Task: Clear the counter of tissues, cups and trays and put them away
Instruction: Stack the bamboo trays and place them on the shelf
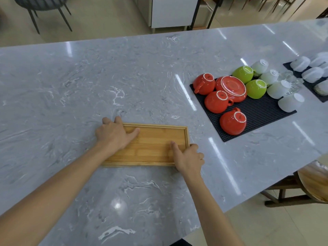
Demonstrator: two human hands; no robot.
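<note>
An empty wooden tray [152, 144] lies flat on the grey marble counter [88, 77] in front of me. My left hand [113, 134] grips its far left corner, thumb inside the rim and fingers over the edge. My right hand [188, 158] holds the near right corner, thumb on the tray floor, fingers wrapped around the outside. To the right, a black rubber mat [255, 110] carries upturned cups: three red ones [232, 122], a red saucer [232, 87], two green ones [256, 88] and several white ones [289, 102].
A second dark mat [314, 86] with more white cups and clear glasses sits at the far right. A wooden stool [312, 181] stands beyond the counter's right edge. A dark chair [44, 8] and a white cabinet [174, 11] stand on the floor behind the counter.
</note>
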